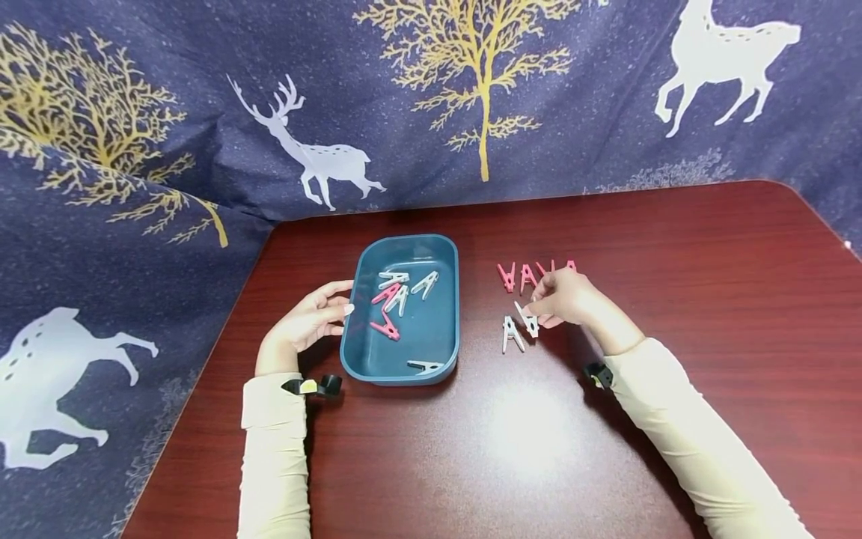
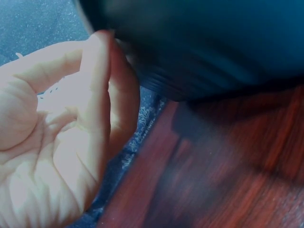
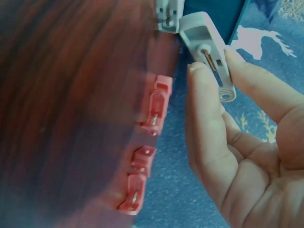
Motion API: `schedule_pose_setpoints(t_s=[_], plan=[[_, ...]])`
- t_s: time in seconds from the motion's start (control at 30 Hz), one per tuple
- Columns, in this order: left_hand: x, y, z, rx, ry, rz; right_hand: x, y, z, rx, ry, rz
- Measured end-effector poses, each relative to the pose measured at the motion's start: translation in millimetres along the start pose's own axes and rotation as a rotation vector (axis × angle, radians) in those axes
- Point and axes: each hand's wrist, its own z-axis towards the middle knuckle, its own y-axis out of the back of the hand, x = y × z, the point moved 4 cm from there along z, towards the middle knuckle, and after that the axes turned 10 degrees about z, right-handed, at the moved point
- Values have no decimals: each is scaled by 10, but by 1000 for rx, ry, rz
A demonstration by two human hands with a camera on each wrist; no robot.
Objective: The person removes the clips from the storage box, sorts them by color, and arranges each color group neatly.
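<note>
My right hand [image 1: 564, 298] pinches a white clothespin [image 3: 207, 54] between thumb and fingertips, just above the table. Beside it, another white clothespin [image 1: 512, 334] lies on the table. Several pink clothespins [image 1: 507, 277] lie in a row behind that hand, partly covered by it; the right wrist view has one pink clothespin [image 3: 156, 107] close up. At the left wall of a blue plastic tub [image 1: 450, 359], my left hand [image 1: 311, 320] grips the edge with thumb and fingers. Inside the tub are several white clothespins [image 1: 425, 284] and two pink ones [image 1: 386, 328].
The tub stands on a dark red wooden table [image 1: 646, 247] with a glossy light reflection near its front. Behind and to the left hangs a blue cloth [image 1: 431, 150] printed with white deer and yellow trees.
</note>
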Motion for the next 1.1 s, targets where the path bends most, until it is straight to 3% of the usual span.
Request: schedule_pose_setpoints(t_s=[0.6, 1.1], plan=[[9, 8, -5, -12, 9, 11, -121, -32, 51, 83, -41, -2], [-10, -4, -4, 2, -6, -3, -155, -35, 69, 78, -42, 4]])
